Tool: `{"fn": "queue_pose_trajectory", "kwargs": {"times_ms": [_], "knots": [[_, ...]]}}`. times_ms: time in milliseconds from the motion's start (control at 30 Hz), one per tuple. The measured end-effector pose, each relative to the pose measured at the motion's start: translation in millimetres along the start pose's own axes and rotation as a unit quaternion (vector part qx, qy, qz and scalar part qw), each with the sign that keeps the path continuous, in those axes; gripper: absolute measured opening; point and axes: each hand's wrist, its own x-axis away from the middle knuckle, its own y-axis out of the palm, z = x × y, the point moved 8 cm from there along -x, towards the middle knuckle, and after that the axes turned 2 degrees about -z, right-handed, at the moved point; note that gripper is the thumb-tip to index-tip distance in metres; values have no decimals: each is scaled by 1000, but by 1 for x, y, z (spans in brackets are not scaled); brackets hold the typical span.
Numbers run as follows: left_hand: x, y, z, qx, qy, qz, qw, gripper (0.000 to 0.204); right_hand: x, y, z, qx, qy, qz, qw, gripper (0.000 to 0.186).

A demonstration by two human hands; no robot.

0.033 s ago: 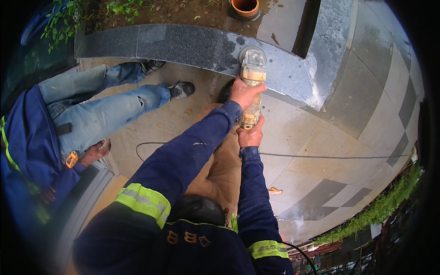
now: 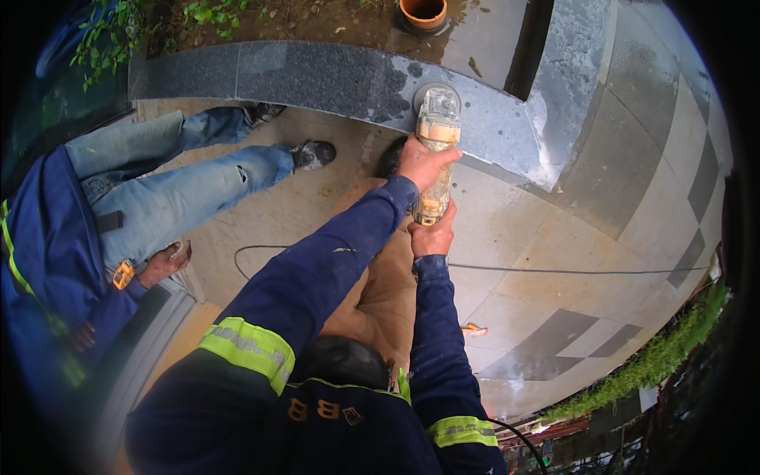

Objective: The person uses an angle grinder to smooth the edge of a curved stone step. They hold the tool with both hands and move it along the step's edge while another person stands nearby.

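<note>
A dusty angle grinder (image 2: 438, 131) with worn yellow-orange patches lies lengthwise away from me, its round disc (image 2: 449, 93) flat against the grey stone coping (image 2: 483, 127). My left hand (image 2: 424, 164) is wrapped round the middle of its body. Closer to me, my right hand (image 2: 435, 235) grips the rear end of the tool. Pale, worn-looking stone shows to the right of the disc, while the coping on the left is dark with wet-looking patches. The disc's underside is hidden.
Behind the coping lies a planter bed with an orange pipe (image 2: 423, 11) standing in muddy water. A co-worker in jeans (image 2: 190, 202) stands at left, a yellow tape measure (image 2: 124, 274) near one hand. A black cable (image 2: 554, 271) crosses the tiled floor. An orange object (image 2: 475, 329) lies at right.
The grinder's head has shifted very slightly toward me along the coping. Both hands keep the same hold on it, and the co-worker looks unchanged.
</note>
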Motion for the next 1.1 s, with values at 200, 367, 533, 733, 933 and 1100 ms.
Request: {"fn": "queue_pose_trajectory", "kwargs": {"times_ms": [200,367,533,733,933,1100], "knots": [[40,-34,-49,-42,-25,32,998,61,45,15,36,27,18,-9,999,81],[56,-58,-49,-14,-30,38,999,42,58,37,44,28,1,-23,999,77],[39,-40,-24,17,-17,21,999,48,36,30,29,8,-55,5,998,78],[37,-3,-22,-71,9,12,997,60,29,7,47,-7,9,20,1000,87],[63,-7,-39,-77,15,35,996,49,53,7,71,-6,45,22,999,83],[54,-22,-47,-44,-5,12,999,56,54,18,60,-9,39,1,999,85]]}}
